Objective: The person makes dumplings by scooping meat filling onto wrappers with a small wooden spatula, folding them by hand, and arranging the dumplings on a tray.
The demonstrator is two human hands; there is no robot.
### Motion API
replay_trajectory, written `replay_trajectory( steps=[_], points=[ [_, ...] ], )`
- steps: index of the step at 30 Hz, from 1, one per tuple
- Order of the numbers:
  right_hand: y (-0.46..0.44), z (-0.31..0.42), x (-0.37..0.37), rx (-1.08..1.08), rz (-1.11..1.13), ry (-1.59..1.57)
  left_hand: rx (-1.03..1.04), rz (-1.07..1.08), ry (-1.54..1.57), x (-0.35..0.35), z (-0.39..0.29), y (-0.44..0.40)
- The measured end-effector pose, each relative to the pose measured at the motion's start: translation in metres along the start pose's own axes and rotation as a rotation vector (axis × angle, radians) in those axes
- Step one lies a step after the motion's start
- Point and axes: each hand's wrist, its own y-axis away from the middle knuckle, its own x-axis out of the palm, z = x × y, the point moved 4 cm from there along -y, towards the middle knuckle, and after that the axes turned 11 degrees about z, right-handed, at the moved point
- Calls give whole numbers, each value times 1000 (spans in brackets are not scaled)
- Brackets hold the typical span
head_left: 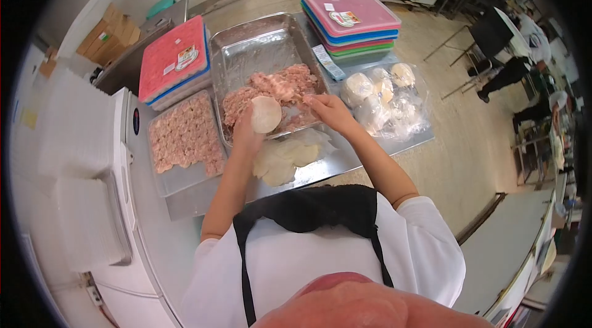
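Note:
My left hand holds a round, pale dough wrapper flat across its fingers, over the near edge of a deep metal pan. Ground meat is heaped in the near half of that pan. My right hand is at the pan's near right corner, fingertips pinched together beside the meat; whether they hold anything is too small to tell. More thin dough wrappers lie on clear plastic just below my hands. To the left, a shallow tray carries close rows of small meat-filled pieces.
A stack of red-lidded containers stands behind the tray. At back right are stacked colored lids or containers. Pale rounded lumps in clear plastic bags sit on the metal table's right side. Other people are far right.

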Motion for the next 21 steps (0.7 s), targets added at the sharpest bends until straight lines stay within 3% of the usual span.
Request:
replay_trajectory(
  steps=[2,5,8,11,13,16,19,21],
  points=[
    [7,14,9,-82,-57,64,56,78,133,14,3,-14],
    [8,-8,25,-502,-250,575,31,130,299,44,-14,-14],
    [19,1,10,-249,-60,749,51,157,305,24,-14,-25],
    [36,34,10,-26,-15,1108,93,549,489,-40,5,-57],
    [37,38,23,-144,-62,1047,25,191,528,-22,-4,-51],
    [27,34,16,-186,15,1100,-9,97,288,53,-29,3],
    [34,79,9,-194,28,1294,59,173,327,44,-37,-4],
    [32,76,25,-310,5,1219,100,7,329,44,-46,-1]
  ],
)
